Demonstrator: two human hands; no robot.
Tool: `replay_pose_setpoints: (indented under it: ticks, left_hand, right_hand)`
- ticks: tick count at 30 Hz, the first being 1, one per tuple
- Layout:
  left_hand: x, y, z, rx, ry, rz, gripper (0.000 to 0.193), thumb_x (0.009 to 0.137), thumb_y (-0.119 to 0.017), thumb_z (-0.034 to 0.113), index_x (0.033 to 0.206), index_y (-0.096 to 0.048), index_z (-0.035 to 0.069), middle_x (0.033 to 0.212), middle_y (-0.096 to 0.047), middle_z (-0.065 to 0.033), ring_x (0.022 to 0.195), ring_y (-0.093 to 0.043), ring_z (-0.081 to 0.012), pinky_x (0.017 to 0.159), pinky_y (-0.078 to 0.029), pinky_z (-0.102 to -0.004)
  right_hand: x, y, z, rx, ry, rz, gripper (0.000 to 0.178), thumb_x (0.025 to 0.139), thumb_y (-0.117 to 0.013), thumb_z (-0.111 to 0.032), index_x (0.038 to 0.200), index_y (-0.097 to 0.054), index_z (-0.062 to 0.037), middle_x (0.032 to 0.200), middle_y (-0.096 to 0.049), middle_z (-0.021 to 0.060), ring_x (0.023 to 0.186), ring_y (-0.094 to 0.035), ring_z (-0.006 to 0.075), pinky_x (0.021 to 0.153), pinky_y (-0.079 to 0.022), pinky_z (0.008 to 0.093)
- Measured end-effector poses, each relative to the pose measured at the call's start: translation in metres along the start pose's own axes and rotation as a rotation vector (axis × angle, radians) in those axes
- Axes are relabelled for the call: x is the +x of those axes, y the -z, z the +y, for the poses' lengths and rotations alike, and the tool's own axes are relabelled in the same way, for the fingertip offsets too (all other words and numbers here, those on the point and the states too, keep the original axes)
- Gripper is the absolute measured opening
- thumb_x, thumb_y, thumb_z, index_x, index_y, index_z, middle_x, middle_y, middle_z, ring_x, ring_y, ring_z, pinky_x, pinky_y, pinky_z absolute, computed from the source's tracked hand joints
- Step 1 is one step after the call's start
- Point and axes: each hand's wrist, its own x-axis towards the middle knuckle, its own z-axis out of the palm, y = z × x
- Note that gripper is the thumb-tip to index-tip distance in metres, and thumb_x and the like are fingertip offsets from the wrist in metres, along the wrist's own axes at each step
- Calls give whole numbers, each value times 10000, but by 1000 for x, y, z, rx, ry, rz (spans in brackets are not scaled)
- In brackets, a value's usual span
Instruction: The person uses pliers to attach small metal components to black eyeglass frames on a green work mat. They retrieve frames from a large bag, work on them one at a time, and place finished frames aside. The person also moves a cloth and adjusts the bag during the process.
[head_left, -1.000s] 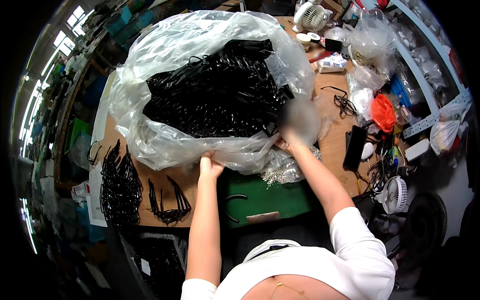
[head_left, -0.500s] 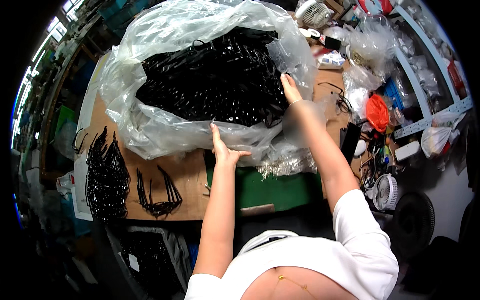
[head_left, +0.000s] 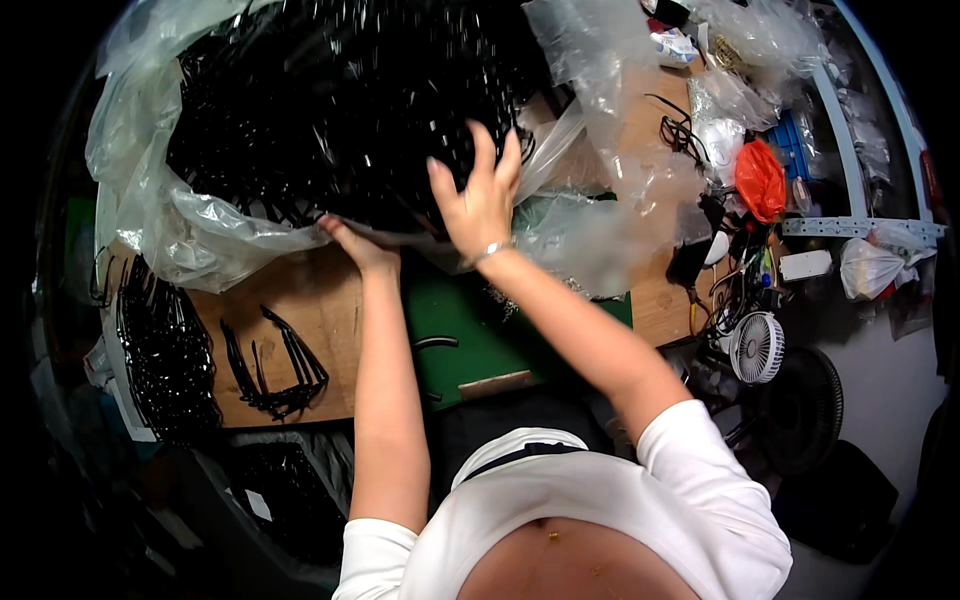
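A large clear plastic bag (head_left: 150, 190), filled with a heap of thin glossy black strips (head_left: 330, 110) like eyeglass temples, lies across the far side of the table. At its near rim, my left hand (head_left: 365, 252) grips the plastic, with some of its fingers hidden by the bag. My right hand (head_left: 482, 205) is open, fingers spread, at the near right part of the heap. Nothing shows in its grasp. One curved black piece (head_left: 436, 342) lies on the green mat (head_left: 470, 350) below the hands.
A bundle of black strips (head_left: 165, 350) and a smaller loose group (head_left: 275, 375) lie on the brown tabletop (head_left: 335, 300) at left. To the right are a red plastic bag (head_left: 760, 180), tangled cables, a white fan (head_left: 757, 347) and a metal rack (head_left: 850, 225). Another black-filled bag (head_left: 285, 495) sits below the table.
My right hand has left the bag's right side and moved left to the heap, fingers spread. The bag sits further left and higher in view. My left hand has shifted left along its rim.
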Motion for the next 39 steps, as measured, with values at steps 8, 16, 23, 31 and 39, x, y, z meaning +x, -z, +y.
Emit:
replay_pose_setpoints:
  ticks: [8,16,23,31,39]
  left_hand:
    - [-40,7,31,168,356,222,894,752,-379,708,1383,-130,125,1410,-196,-102,1280,-224,-301,1039,-195,-471]
    - [-230,47,98,552,305,246,560,878,-472,412,1268,-339,33,1180,-479,-183,989,-538,-216,812,-464,-332]
    - [-283,86,79,367,327,485,408,910,-451,308,1196,-394,23,1076,-541,-142,890,-569,-173,783,-488,-305]
    - [-395,221,37,928,331,655,362,857,-556,218,1126,-486,-13,974,-595,-113,861,-560,-138,735,-442,-246]
    - [-518,294,-124,2045,1113,8,470,862,-425,133,1323,-330,143,1403,-234,-85,1280,-208,-320,982,-264,-514]
  right_hand:
    - [-2,30,39,64,49,-198,731,749,-581,-497,1320,-290,-147,1340,-133,307,1195,-251,480,985,-270,468]
    - [-44,115,99,16,-3,-539,648,746,-637,-361,1242,-378,-33,1254,-303,243,1125,-393,382,944,-354,395]
    - [58,59,188,-275,420,-120,341,788,-551,-279,989,-541,-4,986,-543,208,905,-493,358,802,-394,428]
    - [94,82,170,-539,431,-487,447,803,-576,-323,1038,-542,56,964,-590,215,916,-568,328,807,-428,368]
    - [-129,147,149,-298,699,-885,134,780,-565,-3,906,-527,21,835,-535,116,736,-514,210,665,-424,287]
